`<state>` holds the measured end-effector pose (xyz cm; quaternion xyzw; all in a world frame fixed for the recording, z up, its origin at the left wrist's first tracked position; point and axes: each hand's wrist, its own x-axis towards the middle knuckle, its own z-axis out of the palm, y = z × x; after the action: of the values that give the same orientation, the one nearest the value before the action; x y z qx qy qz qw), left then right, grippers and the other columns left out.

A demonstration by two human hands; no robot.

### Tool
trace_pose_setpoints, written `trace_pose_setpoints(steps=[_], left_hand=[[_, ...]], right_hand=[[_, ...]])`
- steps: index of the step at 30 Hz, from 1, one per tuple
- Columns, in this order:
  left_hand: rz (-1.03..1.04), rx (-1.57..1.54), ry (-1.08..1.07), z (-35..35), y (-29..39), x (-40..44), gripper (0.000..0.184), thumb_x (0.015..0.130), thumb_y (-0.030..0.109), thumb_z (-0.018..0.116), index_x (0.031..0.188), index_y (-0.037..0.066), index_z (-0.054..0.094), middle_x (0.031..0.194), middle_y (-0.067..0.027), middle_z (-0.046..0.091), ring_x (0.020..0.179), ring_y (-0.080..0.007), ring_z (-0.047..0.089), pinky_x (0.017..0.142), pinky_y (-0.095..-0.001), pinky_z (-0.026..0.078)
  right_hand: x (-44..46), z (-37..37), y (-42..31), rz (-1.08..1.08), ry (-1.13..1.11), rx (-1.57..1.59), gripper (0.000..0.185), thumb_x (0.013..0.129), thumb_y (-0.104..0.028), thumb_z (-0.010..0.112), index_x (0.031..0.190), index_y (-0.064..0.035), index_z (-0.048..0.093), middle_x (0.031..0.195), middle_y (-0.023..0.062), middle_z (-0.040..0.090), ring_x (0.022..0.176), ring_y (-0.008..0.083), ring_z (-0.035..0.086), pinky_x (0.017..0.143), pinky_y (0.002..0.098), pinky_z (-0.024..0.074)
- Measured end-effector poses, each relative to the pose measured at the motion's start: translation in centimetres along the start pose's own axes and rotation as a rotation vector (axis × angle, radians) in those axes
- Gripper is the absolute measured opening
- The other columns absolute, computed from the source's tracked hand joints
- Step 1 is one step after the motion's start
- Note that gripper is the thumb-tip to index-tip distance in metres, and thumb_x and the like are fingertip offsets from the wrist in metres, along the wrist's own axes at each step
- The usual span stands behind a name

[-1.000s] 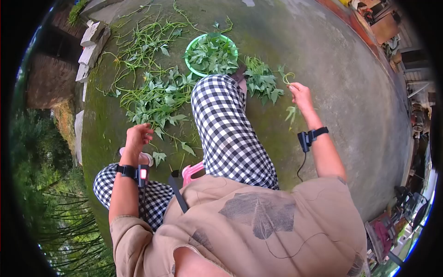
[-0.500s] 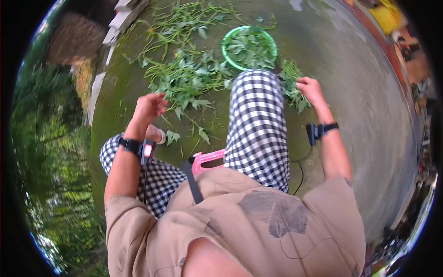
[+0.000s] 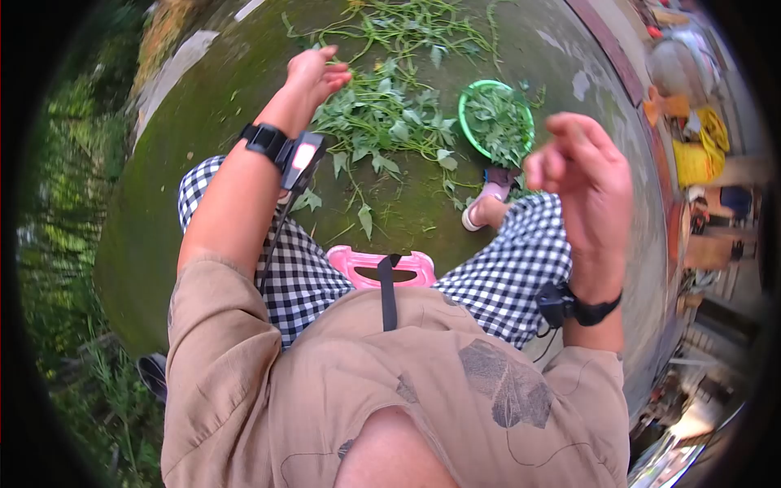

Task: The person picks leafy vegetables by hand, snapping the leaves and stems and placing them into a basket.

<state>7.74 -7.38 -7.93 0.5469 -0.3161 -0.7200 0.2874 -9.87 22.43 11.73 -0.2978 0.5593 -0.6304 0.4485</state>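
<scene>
My left hand is in the air at the left edge of the leafy green vines, its fingers loosely stretched and nothing visible in them. Those vines lie in a spread heap on the ground, long thin stems mixed with lobed leaves. Raised nearer the camera, my right hand is half curled with its fingers apart; no object shows in it. Beyond that hand stands a round green basket filled with picked leaves. A few greens lie below the basket, partly hidden by my foot and knee.
Under me is a pink plastic stool with a dark strap over it. My checkered knees are spread on both sides. The mossy concrete meets trees on the left. A yellow bag and household clutter line the right side.
My left hand has moved forward and right, over the vine edge. My right hand has risen from the greens toward the camera. My right knee has swung outward, and the view has shifted.
</scene>
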Motion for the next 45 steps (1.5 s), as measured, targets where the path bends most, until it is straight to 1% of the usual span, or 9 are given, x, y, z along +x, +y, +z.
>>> trace_pose_setpoints(steps=[5,9,12,15,23,28,37,43,45], left_hand=[[0.193,-0.101,-0.219,-3.9,4.3,0.7,0.029,0.096,0.019,0.046,0.109,-0.005,0.057,0.101,-0.0233,0.065,0.068,-0.0248,0.065,0.055,-0.0294,0.051],[0.166,-0.306,-0.098,-6.8,6.6,0.6,0.037,0.091,0.037,0.051,0.088,0.001,0.055,0.079,-0.0234,0.064,0.054,-0.0319,0.061,0.045,-0.0372,0.049],[0.058,-0.383,-0.105,-7.1,6.4,-0.2,0.044,0.091,0.044,0.051,0.086,0.001,0.056,0.079,-0.0248,0.064,0.052,-0.0327,0.061,0.043,-0.0374,0.049],[0.034,-0.227,-0.175,-7.3,5.8,0.5,0.028,0.094,0.022,0.049,0.098,-0.004,0.059,0.095,-0.0236,0.066,0.067,-0.027,0.065,0.055,-0.0316,0.051],[0.085,-0.166,-0.196,-5.8,5.5,-1.0,0.024,0.093,0.022,0.051,0.09,0.0,0.06,0.085,-0.0198,0.068,0.061,-0.023,0.065,0.052,-0.0298,0.051],[0.093,-0.16,-0.184,-4.9,5.4,-1.5,0.024,0.094,0.021,0.051,0.091,0.0,0.06,0.083,-0.0175,0.068,0.058,-0.0208,0.064,0.05,-0.0284,0.05],[0.045,-0.134,-0.163,-4.3,3.6,-2.2,0.024,0.094,0.019,0.051,0.088,-0.002,0.06,0.08,-0.017,0.067,0.056,-0.0207,0.064,0.047,-0.0272,0.048],[0.046,-0.134,-0.18,-4.2,4.3,-2.1,0.024,0.094,0.02,0.051,0.088,-0.001,0.059,0.08,-0.0171,0.067,0.056,-0.0207,0.063,0.047,-0.0274,0.048],[0.073,-0.146,-0.171,-4.0,4.8,-2.1,0.024,0.094,0.021,0.051,0.088,-0.001,0.059,0.08,-0.0165,0.067,0.056,-0.0206,0.063,0.048,-0.0275,0.048]], right_hand=[[9.9,6.3,13.2,0.203,-0.221,-0.314,0.019,0.088,-0.017,0.062,0.098,-0.0008,0.065,0.065,0.0044,0.059,0.053,0.01,0.056,0.054,0.024,0.0452],[15.5,3.7,31.8,0.277,-0.446,-1.009,0.021,0.08,-0.019,0.064,0.096,-0.0052,0.067,0.078,0.011,0.068,0.079,0.0276,0.067,0.072,0.0391,0.0517],[15.9,3.7,36.2,0.295,-0.52,-1.445,0.025,0.081,-0.018,0.064,0.105,-0.0117,0.068,0.093,0.0111,0.067,0.089,0.0289,0.065,0.079,0.0405,0.0507],[19.0,4.5,40.2,0.28,-0.372,-1.544,0.03,0.08,-0.015,0.06,0.109,-0.0181,0.068,0.114,0.0102,0.062,0.106,0.0319,0.059,0.09,0.0429,0.0475],[22.0,5.8,43.2,0.382,-0.498,-1.647,0.035,0.082,-0.012,0.053,0.115,-0.0152,0.065,0.133,0.0107,0.047,0.118,0.0374,0.049,0.097,0.0459,0.0423],[22.1,4.5,43.2,0.378,-0.585,-1.48,0.049,0.081,-0.012,0.053,0.13,-0.0201,0.054,0.14,-0.0003,0.042,0.128,0.0266,0.044,0.1,0.0464,0.0421],[22.1,6.2,42.2,0.431,-0.542,-1.622,0.046,0.083,-0.017,0.06,0.128,-0.022,0.057,0.142,0.0035,0.04,0.127,0.0325,0.042,0.102,0.0458,0.0398],[22.4,6.5,43.4,0.528,-0.584,-1.64,0.043,0.084,-0.012,0.05,0.126,-0.0169,0.058,0.14,0.0053,0.041,0.127,0.0333,0.042,0.102,0.0462,0.0389],[22.9,6.7,42.4,0.487,-0.548,-1.552,0.046,0.081,-0.02,0.062,0.126,-0.0135,0.059,0.139,0.008,0.045,0.126,0.033,0.044,0.103,0.0449,0.0392]])
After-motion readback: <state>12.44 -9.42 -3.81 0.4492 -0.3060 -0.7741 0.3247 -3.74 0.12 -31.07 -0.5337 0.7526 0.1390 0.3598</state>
